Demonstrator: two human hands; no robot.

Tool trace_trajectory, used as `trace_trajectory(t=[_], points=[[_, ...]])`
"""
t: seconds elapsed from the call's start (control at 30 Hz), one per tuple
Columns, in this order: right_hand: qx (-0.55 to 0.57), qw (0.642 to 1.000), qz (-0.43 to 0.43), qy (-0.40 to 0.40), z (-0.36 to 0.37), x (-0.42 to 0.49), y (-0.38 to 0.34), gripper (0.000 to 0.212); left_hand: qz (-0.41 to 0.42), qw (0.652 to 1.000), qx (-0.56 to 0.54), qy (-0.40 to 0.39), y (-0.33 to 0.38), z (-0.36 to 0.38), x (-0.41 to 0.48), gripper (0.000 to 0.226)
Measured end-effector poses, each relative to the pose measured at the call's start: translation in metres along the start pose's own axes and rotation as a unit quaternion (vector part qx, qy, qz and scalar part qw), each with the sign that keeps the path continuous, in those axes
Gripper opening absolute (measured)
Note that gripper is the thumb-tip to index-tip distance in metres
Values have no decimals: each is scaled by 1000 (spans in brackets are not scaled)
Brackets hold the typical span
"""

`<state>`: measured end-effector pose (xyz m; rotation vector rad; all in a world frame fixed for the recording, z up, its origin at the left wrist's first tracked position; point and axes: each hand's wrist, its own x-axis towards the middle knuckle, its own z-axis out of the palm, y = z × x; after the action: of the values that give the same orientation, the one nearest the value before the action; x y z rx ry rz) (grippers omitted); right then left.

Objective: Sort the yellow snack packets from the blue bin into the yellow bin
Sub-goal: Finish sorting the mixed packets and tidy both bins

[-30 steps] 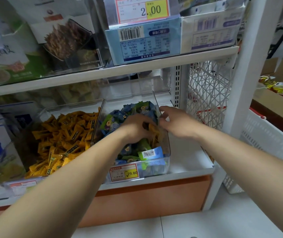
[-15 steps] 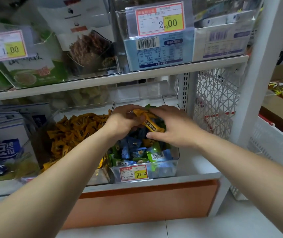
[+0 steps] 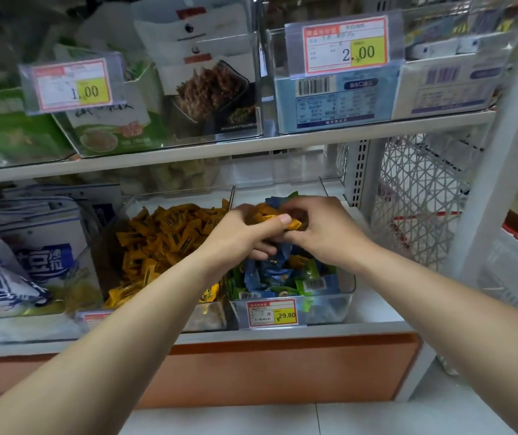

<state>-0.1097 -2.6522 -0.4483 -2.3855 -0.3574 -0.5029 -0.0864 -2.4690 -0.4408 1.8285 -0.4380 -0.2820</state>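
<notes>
both hands are up over the far end of the blue bin (image 3: 329, 309), meeting on one small bunch of yellow packets (image 3: 268, 216). my left hand (image 3: 238, 235) grips the bunch, thumb pressed flat across the top. my right hand (image 3: 323, 229) has its fingers curled round the right end of the same bunch. the bunch is held clear above the blue and green packets (image 3: 270, 274) heaped in the bin. the yellow bin (image 3: 188, 190) sits just left of it, wall touching wall as far as i can tell, and already well filled.

the step, as i read it, is gathering the bunch into one hand and carrying it left. to do it well i should settle the whole bunch under my left thumb before the right lets go, since these wrappers look slick and a loose one would drop back in. i'd check that no blue wrapper is caught in the grip; i can't see the underside. then a short move left over the shared wall, low, and release above the yellow heap, not at its rim. one stray packet (image 3: 298, 262) that looks yellow shows below my right wrist, so the bin likely needs another pass.
</notes>
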Motion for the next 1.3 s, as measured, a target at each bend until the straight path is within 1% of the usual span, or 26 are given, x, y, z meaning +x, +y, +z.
trace_trajectory(t=[0.03,0.1,0.17,0.27,0.37,0.4,0.43,0.47,0.5,0.53,0.57,0.63,0.67,0.7,0.8,0.87,0.9,0.97,1.03,1.07,1.1,1.17,1.2,1.23,1.27,1.3], points=[[0,1000,9,1,2,2,-2,37,20,999,39,26,-1,1,-1,40],[1,1000,24,0,6,5,-5,37,41,994,62,74,-2,-1,-3,34],[-6,1000,29,-5,8,9,-7,34,42,994,31,91,-1,-5,-5,30],[-10,999,38,-10,12,13,-10,35,42,992,-55,104,-1,-12,-7,40],[28,999,33,-27,14,15,-17,48,47,990,-69,116,-1,-24,-7,39],[33,998,32,-35,13,17,-18,55,48,988,-72,131,-1,-32,-7,40],[28,998,34,-37,11,18,-16,57,49,984,-69,156,-2,-42,-6,40],[16,999,39,-31,8,19,-13,50,51,979,-50,191,-4,-55,-7,39],[2,999,49,-25,3,19,-7,38,52,972,-4,230,-7,-68,-9,37],[-15,997,63,-28,-3,19,-1,26,47,962,67,261,-12,-80,-11,37],[-41,995,79,-53,-9,17,5,19,33,949,153,274,-19,-91,-14,40],[-130,974,90,-163,-15,13,11,15,-12,912,332,241,-34,-101,-18,54],[-178,956,86,-217,-13,11,12,17,-14,892,392,223,-40,-100,-19,59],[-221,939,78,-253,-10,9,11,20,4,883,418,213,-41,-95,-19,59],[-308,908,47,-280,2,8,7,26,105,890,404,182,-28,-67,-19,42],[-346,891,35,-292,7,10,5,33,169,878,428,134,-23,-46,-20,38],[-355,887,34,-294,8,11,5,33,186,873,439,98,-22,-37,-22,39],[-364,884,29,-291,10,12,5,29,190,858,476,25,-25,-26,-22,43],[-369,885,22,-282,11,11,6,25,191,825,532,-1,-29,-22,-18,37],[-358,893,24,-271,10,10,7,23,193,815,547,1,-32,-22,-16,33],[-322,912,39,-252,7,10,8,20,195,812,551,8,-34,-21,-15,31],[-191,958,80,-197,-6,10,10,16,195,811,551,27,-38,-19,-13,32],[-119,976,92,-160,-14,11,9,16,192,815,546,37,-38,-17,-13,36],[-58,986,99,-117,-20,11,7,16,186,828,526,48,-36,-15,-12,43],[-5,992,102,-78,-24,11,4,16,179,854,484,60,-33,-13,-11,51],[58,992,104,-50,-26,10,-1,14,171,889,419,70,-28,-11,-10,61]])
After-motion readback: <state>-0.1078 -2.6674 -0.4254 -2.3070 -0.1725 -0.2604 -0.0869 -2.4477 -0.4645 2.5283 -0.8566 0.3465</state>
